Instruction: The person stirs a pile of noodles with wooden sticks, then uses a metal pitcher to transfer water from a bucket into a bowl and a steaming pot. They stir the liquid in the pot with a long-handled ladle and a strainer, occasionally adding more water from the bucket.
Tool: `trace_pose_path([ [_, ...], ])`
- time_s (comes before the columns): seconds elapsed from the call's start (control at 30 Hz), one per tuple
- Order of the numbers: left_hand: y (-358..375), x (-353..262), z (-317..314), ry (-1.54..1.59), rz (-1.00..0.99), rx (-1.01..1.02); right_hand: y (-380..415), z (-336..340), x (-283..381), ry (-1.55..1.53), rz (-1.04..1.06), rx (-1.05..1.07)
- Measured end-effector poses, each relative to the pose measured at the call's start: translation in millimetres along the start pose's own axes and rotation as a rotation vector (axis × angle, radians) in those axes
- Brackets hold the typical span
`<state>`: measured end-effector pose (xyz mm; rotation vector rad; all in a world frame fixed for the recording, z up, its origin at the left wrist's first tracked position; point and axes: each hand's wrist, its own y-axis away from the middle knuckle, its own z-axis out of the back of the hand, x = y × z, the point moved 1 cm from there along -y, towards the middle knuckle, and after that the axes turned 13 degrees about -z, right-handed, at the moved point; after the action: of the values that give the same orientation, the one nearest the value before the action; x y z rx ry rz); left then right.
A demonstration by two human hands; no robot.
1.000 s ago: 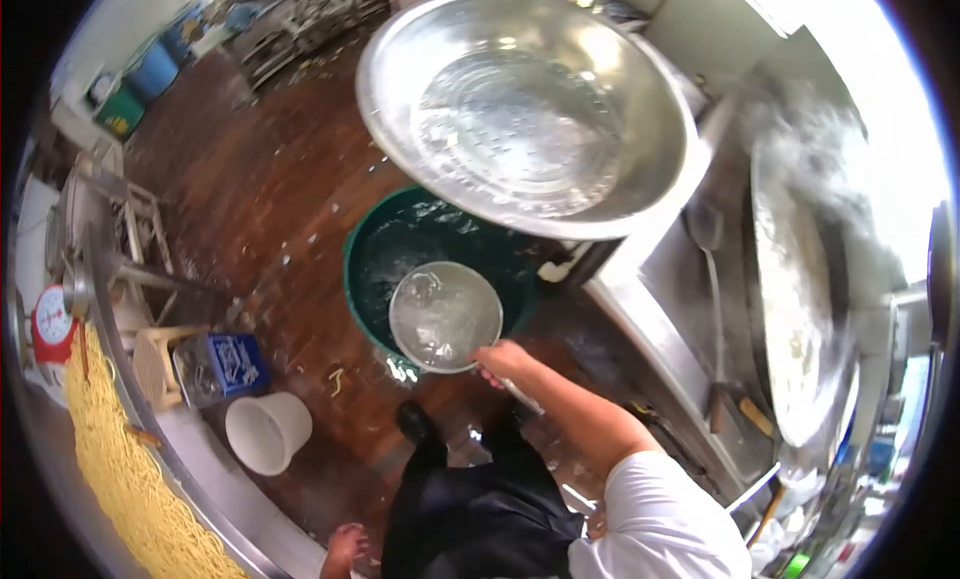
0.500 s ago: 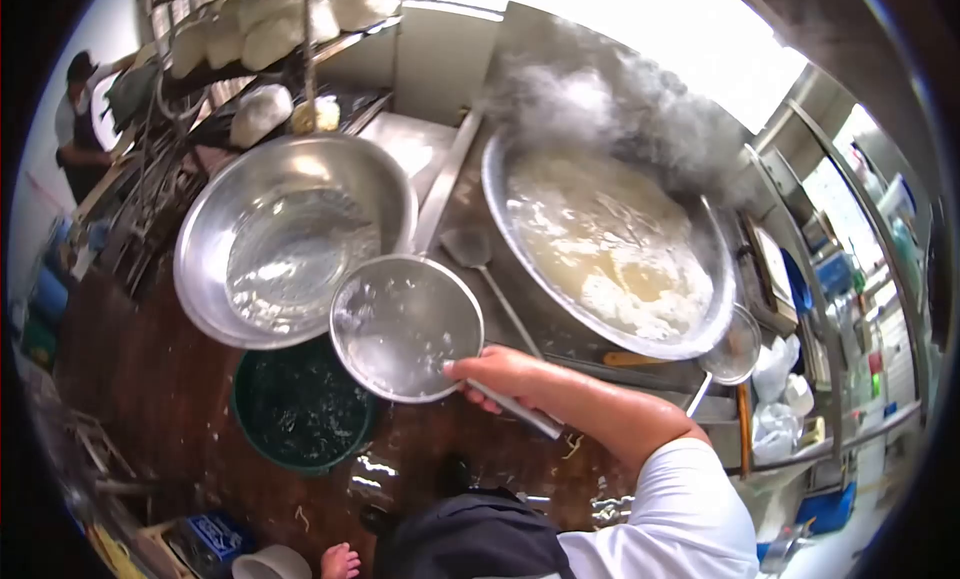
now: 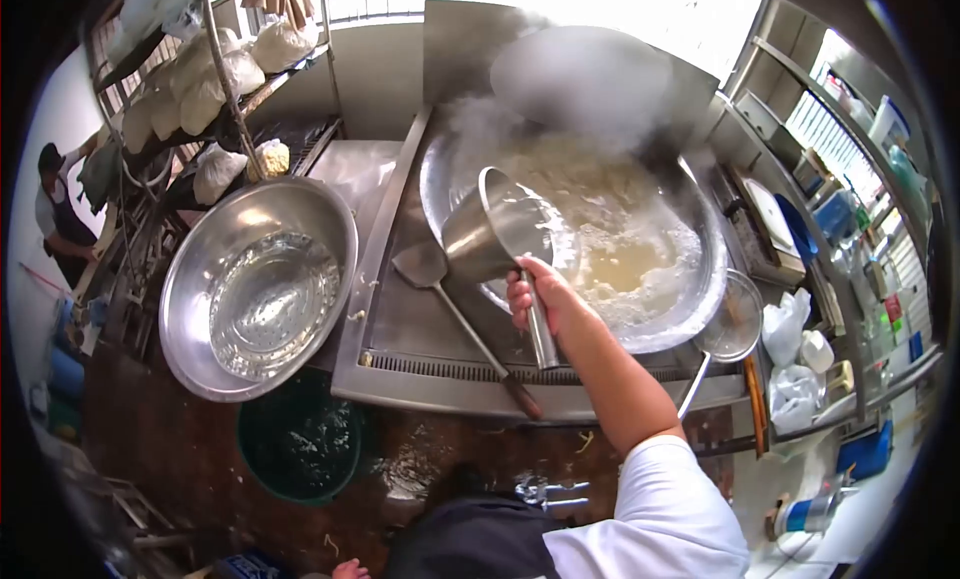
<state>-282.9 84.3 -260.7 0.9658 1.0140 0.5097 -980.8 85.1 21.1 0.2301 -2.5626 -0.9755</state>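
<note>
I see a steel ladle pot (image 3: 495,237) with a long straight handle, tilted on its side, mouth tipped over the steaming wok (image 3: 640,269) of pale, foaming water.

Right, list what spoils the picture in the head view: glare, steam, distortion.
Head view: a fisheye bends the counter edges and blacks out the corners; the window at the top is blown out white; steam hazes the far rim of the wok; glare glints off the water in the basin; the right hand and ladle stay fairly sharp.
</note>
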Motion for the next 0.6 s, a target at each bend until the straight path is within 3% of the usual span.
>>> trace_pose_path([
  [0.17,3,-2,12,-0.032,-0.006,-0.012,-14,8,11,-0.418,0.018,0.405],
  [0.2,4,-1,15,-0.034,-0.005,-0.015,-13,3,11,-0.422,0.011,0.407],
  [0.33,4,9,23,-0.040,0.003,-0.004,-20,-20,27,-0.510,0.272,0.832],
  [0.4,-1,21,28,-0.038,0.017,0.011,-20,-33,34,-0.470,0.252,0.969],
  [0.53,-6,48,31,-0.037,0.015,0.023,-15,-80,11,-0.342,0.080,0.908],
  [0.6,-2,58,34,-0.044,0.001,0.004,-35,-95,-16,-0.088,0.049,0.851],
])
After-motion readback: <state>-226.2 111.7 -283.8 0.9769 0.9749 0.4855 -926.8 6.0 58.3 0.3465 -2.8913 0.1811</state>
